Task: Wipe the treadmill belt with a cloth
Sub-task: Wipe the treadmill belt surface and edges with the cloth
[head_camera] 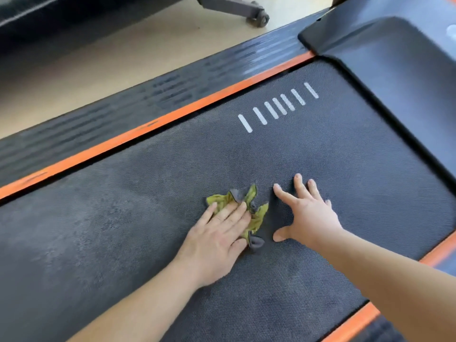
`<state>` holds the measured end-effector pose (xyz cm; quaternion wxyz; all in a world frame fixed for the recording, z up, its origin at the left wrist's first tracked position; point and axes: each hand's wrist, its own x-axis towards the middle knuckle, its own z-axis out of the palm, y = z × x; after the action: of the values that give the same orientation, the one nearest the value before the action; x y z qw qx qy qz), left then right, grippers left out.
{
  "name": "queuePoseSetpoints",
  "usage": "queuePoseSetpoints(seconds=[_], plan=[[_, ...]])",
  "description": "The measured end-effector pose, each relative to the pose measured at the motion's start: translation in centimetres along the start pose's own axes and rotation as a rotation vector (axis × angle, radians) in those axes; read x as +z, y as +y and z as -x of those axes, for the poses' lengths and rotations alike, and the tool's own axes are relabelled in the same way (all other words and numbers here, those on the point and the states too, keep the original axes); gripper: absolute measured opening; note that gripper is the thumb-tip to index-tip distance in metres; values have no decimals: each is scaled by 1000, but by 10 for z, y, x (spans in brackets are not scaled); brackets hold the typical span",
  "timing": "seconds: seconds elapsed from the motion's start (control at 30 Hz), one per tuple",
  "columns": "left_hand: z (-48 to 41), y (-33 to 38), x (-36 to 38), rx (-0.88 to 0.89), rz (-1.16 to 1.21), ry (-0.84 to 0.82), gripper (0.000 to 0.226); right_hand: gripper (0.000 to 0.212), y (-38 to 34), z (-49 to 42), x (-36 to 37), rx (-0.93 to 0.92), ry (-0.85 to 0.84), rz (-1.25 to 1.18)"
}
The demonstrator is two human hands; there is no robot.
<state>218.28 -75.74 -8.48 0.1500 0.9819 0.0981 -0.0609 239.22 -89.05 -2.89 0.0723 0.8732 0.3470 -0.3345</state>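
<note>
The dark textured treadmill belt (123,218) fills most of the view, with several white stripes (278,107) printed near its far end. A crumpled yellow-green and grey cloth (256,213) lies on the belt at the centre. My left hand (217,238) presses flat on the cloth with straight fingers, covering its left part. Just to the right, my right hand (308,213) rests flat on the bare belt with fingers spread, a small gap from the cloth.
Orange side strips (158,122) run along both belt edges, beside a black ribbed side rail (123,114). The black motor cover (385,58) rises at the far right. Beyond the rail is a light floor (98,58) with a wheeled frame leg (256,18).
</note>
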Motion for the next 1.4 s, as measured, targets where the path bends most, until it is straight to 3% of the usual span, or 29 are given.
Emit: queuePoseSetpoints(seconds=[0.07, 0.17, 0.33, 0.37, 0.47, 0.53, 0.67, 0.77, 0.8, 0.9, 0.93, 0.97, 1.07, 1.13, 1.27, 1.3, 1.4], plan=[[1, 10, -1, -43, 70, 7, 58, 127, -1, 1, 0, -5, -2, 6], [-2, 11, 2, -6, -7, 57, 56, 126, 0, 0, 1, -9, 16, 8], [-31, -16, 3, 173, -158, -54, 57, 124, 2, 2, 2, -18, 19, 32], [-40, -28, -3, 132, -179, -43, 57, 123, 2, 2, 2, -17, 18, 31], [-65, -55, -22, -264, -39, 30, 55, 123, 1, 2, 1, -16, 8, 28], [-66, -39, -24, -367, 67, 70, 55, 123, 1, 1, 1, -15, 7, 28], [-1, 24, 1, 114, -66, -53, 56, 120, 3, 1, 2, -25, 38, 41], [4, -4, 6, 295, -131, -94, 53, 117, 5, 1, 3, -32, 39, 63], [-4, -18, 4, 219, -162, -52, 53, 119, 5, 0, 3, -31, 29, 55], [-31, -30, -13, -256, -58, 79, 55, 123, 5, -1, 4, -29, 24, 35], [-34, -19, -12, -297, -34, 78, 56, 124, 5, -1, 4, -23, 26, 28], [-30, -3, -7, -238, -35, 60, 56, 124, 5, 0, 5, -25, 31, 25], [-11, 15, 3, 160, -90, -67, 56, 125, 7, 1, 3, -51, 29, 19], [-24, -11, 0, 229, -174, -59, 56, 126, 13, 1, -2, -56, 30, -27], [-60, -20, -18, -315, -27, 71, 57, 121, 28, 13, -1, -10, 97, -73], [-61, -3, -11, -332, 0, 95, 57, 119, 30, 14, 3, 20, 118, -16], [-42, 49, 6, 70, -26, -42, 57, 114, 30, 13, 7, 83, 106, 95]])
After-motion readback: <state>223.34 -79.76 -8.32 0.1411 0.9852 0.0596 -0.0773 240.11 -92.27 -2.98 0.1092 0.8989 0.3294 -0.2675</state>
